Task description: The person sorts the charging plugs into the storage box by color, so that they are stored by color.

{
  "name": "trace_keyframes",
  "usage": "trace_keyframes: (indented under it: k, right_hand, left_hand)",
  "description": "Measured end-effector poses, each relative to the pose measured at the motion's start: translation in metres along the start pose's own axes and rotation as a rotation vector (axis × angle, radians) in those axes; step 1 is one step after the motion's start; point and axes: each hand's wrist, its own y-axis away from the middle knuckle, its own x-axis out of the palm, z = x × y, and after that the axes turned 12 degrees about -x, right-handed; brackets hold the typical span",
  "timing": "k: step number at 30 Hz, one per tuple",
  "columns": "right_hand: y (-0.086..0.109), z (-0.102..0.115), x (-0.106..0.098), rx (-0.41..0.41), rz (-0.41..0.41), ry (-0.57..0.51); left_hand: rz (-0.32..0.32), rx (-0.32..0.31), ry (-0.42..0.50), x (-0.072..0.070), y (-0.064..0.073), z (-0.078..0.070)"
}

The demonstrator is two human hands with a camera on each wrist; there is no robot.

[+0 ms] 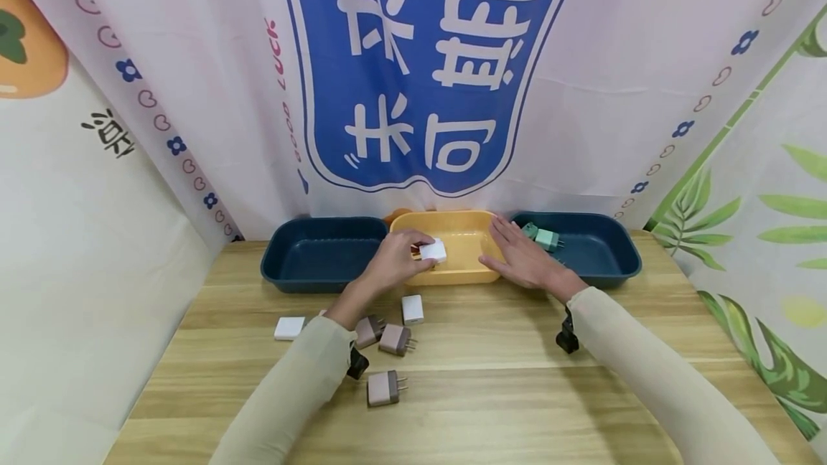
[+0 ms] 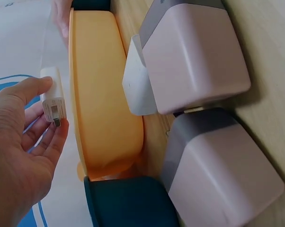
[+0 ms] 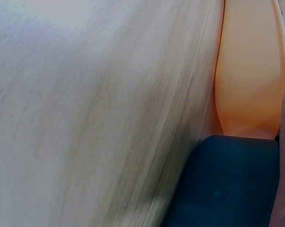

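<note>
White lettering (image 1: pixel 385 128) stood out on a blue panel (image 1: pixel 423 56) before us; 1 yellow tray (image 1: pixel 461 253), 2 dark blue-green trays (image 1: pixel 601 253), white chargers (image 1: pixel 412 309), green chargers (image 1: pixel 546 239) and dusty-pink chargers (image 1: pixel 380 389) with grey ends (image 1: pixel 393 387) showed against a tan table (image 1: pixel 484 379) streaked with darker woodgrain.

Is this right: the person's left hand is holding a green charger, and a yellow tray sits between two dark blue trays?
Not quite: the charger in the left hand is white, not green, as the head view shows. The yellow tray does sit between two dark blue trays.
</note>
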Motion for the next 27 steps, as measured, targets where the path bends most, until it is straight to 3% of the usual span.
trace_keyframes:
  k: [14,27]
  right_hand:
    - [0.000,0.000,0.000,0.015,0.008,0.000]
    - [0.000,-0.001,0.000,0.019,0.005,0.007]
  left_hand:
    - [0.070,-0.004,0.072,0.017,-0.015,0.002]
    - [0.112,-0.035,0.064,0.023,-0.021,0.000]
